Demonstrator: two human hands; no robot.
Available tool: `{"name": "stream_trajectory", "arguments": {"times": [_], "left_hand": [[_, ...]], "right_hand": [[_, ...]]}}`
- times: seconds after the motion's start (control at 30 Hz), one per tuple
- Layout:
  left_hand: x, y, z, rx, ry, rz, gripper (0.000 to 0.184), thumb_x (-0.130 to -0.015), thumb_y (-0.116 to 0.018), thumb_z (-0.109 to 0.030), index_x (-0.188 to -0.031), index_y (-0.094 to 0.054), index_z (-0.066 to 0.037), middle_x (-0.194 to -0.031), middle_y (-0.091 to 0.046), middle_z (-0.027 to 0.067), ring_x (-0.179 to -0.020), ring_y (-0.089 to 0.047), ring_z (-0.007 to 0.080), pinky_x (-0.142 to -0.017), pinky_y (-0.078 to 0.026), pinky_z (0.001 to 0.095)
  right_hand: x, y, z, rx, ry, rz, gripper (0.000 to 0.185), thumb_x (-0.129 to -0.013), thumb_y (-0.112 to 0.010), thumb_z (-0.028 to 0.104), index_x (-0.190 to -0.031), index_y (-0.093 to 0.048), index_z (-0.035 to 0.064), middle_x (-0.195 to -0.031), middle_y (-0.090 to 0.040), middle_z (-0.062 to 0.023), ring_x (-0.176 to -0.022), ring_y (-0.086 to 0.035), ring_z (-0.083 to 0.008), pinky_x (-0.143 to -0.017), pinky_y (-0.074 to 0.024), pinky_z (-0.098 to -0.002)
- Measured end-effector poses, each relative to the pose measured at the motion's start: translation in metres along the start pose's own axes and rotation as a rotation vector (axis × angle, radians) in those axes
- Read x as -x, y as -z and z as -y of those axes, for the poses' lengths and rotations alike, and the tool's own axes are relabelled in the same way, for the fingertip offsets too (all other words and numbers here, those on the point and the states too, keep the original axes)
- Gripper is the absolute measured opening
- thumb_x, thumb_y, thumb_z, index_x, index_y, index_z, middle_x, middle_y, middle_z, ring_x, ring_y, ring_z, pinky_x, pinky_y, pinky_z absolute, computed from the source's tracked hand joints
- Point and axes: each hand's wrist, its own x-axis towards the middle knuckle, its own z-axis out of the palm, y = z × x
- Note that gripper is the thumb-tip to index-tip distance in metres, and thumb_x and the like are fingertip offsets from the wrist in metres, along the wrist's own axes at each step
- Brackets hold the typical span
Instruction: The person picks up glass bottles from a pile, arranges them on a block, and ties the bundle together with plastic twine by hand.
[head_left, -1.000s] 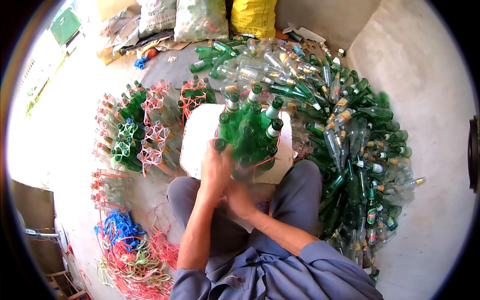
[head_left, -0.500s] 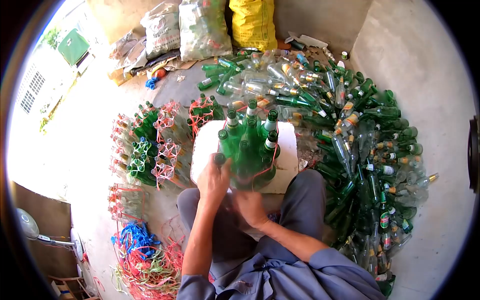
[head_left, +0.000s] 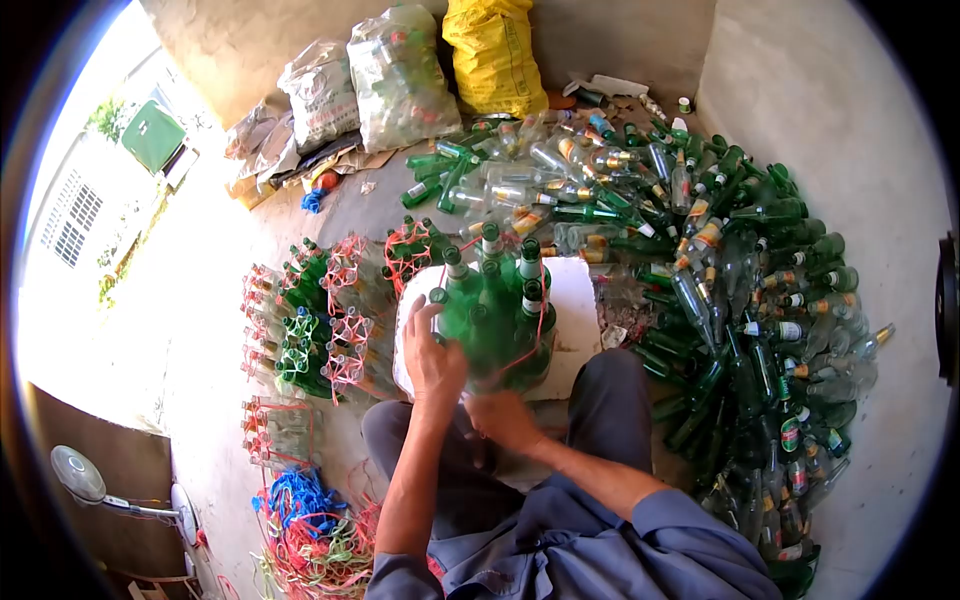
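A cluster of green glass bottles (head_left: 490, 305) stands upright on a white board (head_left: 575, 330) in front of my knees. Red plastic string (head_left: 546, 325) runs around the right and front of the cluster. My left hand (head_left: 435, 360) is wrapped against the near left side, its fingers around a green bottle there. Low at the front, my right hand (head_left: 503, 418) is closed like a fist where the string comes down; its fingertips are hidden. The bottles closest to my hands are blurred.
Tied bundles of bottles (head_left: 345, 350) stand on the left. A large heap of loose bottles (head_left: 740, 330) curves around the right and back. Blue and red string (head_left: 305, 500) is piled at lower left, near a fan (head_left: 78, 475). Filled sacks (head_left: 400, 80) lean against the wall.
The head view has shifted slightly. My left hand's fingers now reach along the left bottle instead of gripping near its neck. My right hand stays low at the front of the cluster.
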Motion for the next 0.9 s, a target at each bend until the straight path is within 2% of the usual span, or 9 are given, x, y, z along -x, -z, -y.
{"name": "stream_trajectory", "arguments": {"times": [0.07,0.17,0.23,0.27,0.43,0.6,0.7,0.77,0.9], "left_hand": [[-0.009,-0.001,0.001,0.017,-0.014,0.011,0.049,-0.071,-0.05,0.009,-0.117,-0.057,-0.006,-0.135,-0.056,0.02,-0.125,-0.052,0.039,-0.103,-0.043,0.0457],[-0.022,-0.006,0.0,-0.02,-0.09,-0.038,0.046,-0.071,-0.048,0.009,-0.113,-0.06,-0.007,-0.131,-0.061,0.0162,-0.121,-0.057,0.0347,-0.095,-0.049,0.0411],[-0.031,-0.007,0.002,-0.094,-0.175,-0.051,0.043,-0.073,-0.047,0.008,-0.11,-0.061,-0.006,-0.129,-0.063,0.0153,-0.119,-0.059,0.0336,-0.092,-0.05,0.0391],[-0.031,-0.007,0.0,0.024,-0.108,-0.021,0.034,-0.075,-0.045,0.006,-0.101,-0.066,-0.004,-0.126,-0.066,0.0148,-0.114,-0.063,0.0304,-0.091,-0.051,0.0361],[-0.032,-0.014,0.011,0.223,-0.05,-0.044,0.028,-0.078,-0.043,0.008,-0.087,-0.068,0.0,-0.122,-0.068,0.0152,-0.108,-0.067,0.0253,-0.092,-0.05,0.0324],[-0.032,-0.015,0.013,0.257,-0.057,-0.063,0.027,-0.076,-0.047,0.007,-0.088,-0.068,-0.004,-0.114,-0.07,0.0142,-0.104,-0.067,0.0327,-0.092,-0.05,0.039],[-0.033,-0.011,0.006,0.272,0.003,-0.025,0.027,-0.078,-0.041,0.01,-0.085,-0.066,0.003,-0.114,-0.07,0.0155,-0.108,-0.066,0.0254,-0.095,-0.049,0.0332],[-0.033,-0.011,0.005,0.283,0.024,-0.025,0.027,-0.077,-0.041,0.011,-0.085,-0.066,0.003,-0.113,-0.07,0.0149,-0.108,-0.066,0.025,-0.095,-0.048,0.0327],[-0.033,-0.011,0.003,0.329,0.039,-0.034,0.027,-0.077,-0.041,0.012,-0.085,-0.066,0.003,-0.112,-0.071,0.0143,-0.109,-0.066,0.0245,-0.095,-0.048,0.0317]], "right_hand": [[0.001,0.003,0.009,-0.067,-0.108,0.026,0.046,-0.096,-0.056,0.026,-0.054,-0.055,0.0065,-0.048,-0.05,0.0012,-0.045,-0.047,-0.0078,-0.047,-0.0384,-0.0297],[0.003,0.005,0.016,-0.122,-0.106,0.009,0.047,-0.096,-0.056,0.028,-0.055,-0.056,0.0069,-0.047,-0.05,0.0009,-0.044,-0.047,-0.0083,-0.047,-0.0387,-0.0305],[0.003,0.002,0.012,-0.08,-0.084,-0.005,0.047,-0.097,-0.055,0.028,-0.056,-0.055,0.0047,-0.047,-0.05,-0.0013,-0.044,-0.046,-0.01,-0.048,-0.0386,-0.0328],[0.002,0.001,0.008,-0.059,-0.075,-0.011,0.048,-0.097,-0.054,0.028,-0.056,-0.055,0.0036,-0.047,-0.05,-0.0024,-0.044,-0.046,-0.0108,-0.048,-0.0385,-0.0339],[0.005,-0.011,-0.012,0.11,0.133,-0.129,0.048,-0.097,-0.054,0.028,-0.06,-0.051,-0.0018,-0.047,-0.046,-0.0067,-0.046,-0.044,-0.0147,-0.05,-0.0377,-0.0393],[0.015,-0.017,0.009,-0.061,-0.061,-0.1,0.048,-0.097,-0.054,0.028,-0.059,-0.052,-0.0007,-0.048,-0.048,-0.0066,-0.046,-0.044,-0.0135,-0.05,-0.0378,-0.0389],[0.022,-0.015,0.031,-0.166,-0.211,-0.06,0.049,-0.098,-0.053,0.029,-0.057,-0.054,0.001,-0.047,-0.05,-0.0057,-0.046,-0.047,-0.0119,-0.049,-0.0395,-0.0365],[0.023,-0.013,0.038,-0.174,-0.293,-0.04,0.049,-0.098,-0.053,0.029,-0.057,-0.055,0.0021,-0.047,-0.052,-0.0047,-0.046,-0.05,-0.0111,-0.048,-0.041,-0.0345],[0.028,-0.014,0.035,-0.163,-0.205,-0.016,0.043,-0.098,-0.05,0.022,-0.064,-0.058,-0.0028,-0.051,-0.055,-0.0084,-0.044,-0.058,-0.0156,-0.045,-0.0461,-0.0319]]}}
